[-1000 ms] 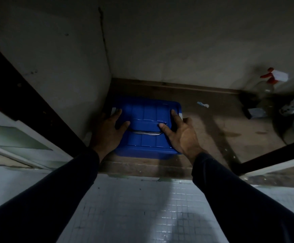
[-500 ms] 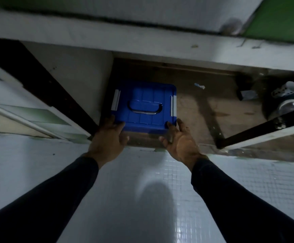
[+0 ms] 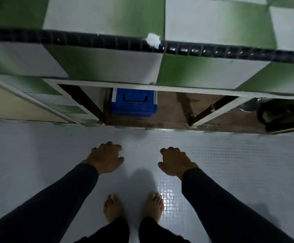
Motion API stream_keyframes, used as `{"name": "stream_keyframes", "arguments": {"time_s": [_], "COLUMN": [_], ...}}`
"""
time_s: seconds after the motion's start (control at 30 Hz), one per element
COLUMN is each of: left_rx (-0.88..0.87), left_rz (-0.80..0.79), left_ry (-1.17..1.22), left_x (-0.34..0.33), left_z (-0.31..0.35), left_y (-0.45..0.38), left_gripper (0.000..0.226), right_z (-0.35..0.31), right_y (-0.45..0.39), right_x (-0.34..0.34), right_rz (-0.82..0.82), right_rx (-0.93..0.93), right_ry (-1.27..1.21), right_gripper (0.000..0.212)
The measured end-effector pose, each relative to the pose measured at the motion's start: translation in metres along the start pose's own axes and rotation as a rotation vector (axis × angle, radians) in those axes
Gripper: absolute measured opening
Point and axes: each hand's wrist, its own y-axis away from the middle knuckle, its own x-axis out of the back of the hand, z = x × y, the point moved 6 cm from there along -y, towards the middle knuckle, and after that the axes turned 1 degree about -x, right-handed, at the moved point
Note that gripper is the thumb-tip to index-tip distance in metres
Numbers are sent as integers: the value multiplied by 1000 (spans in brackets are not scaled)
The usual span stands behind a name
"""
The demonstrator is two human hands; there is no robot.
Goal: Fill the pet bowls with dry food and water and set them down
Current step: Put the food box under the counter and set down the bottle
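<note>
A blue plastic box with a dark handle on its lid and white side clasps sits inside the open low cabinet, at its left end. My left hand hangs over the white tiled floor well in front of the cabinet, fingers loosely curled, holding nothing. My right hand hangs beside it in the same way, also with nothing in it. Neither hand touches the box. No pet bowl can be clearly made out.
The cabinet under the green and white tiled counter front stands open, with a door swung outward on the right. Metal and dark items lie in its right part. My bare feet stand on the floor below my hands.
Both hands have let go of the blue box and drawn back from the cabinet. My view has risen and pulled away, so the box now lies far ahead.
</note>
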Motion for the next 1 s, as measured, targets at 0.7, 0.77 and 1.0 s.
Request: {"name": "stream_keyframes", "arguments": {"time_s": [0.7, 0.77, 1.0], "left_rx": [-175, -189, -267], "left_rz": [-7, 24, 103], "left_ry": [59, 67, -1], "left_x": [157, 177, 244], "left_z": [62, 65, 96], "left_y": [288, 304, 337], "left_gripper": [63, 61, 53], "right_z": [-48, -47, -30], "right_y": [327, 345, 395], "right_x": [154, 170, 220], "right_rz": [148, 179, 293], "right_rx": [-100, -120, -201], "right_ry": [-172, -182, -244], "right_gripper": [52, 52, 51]}}
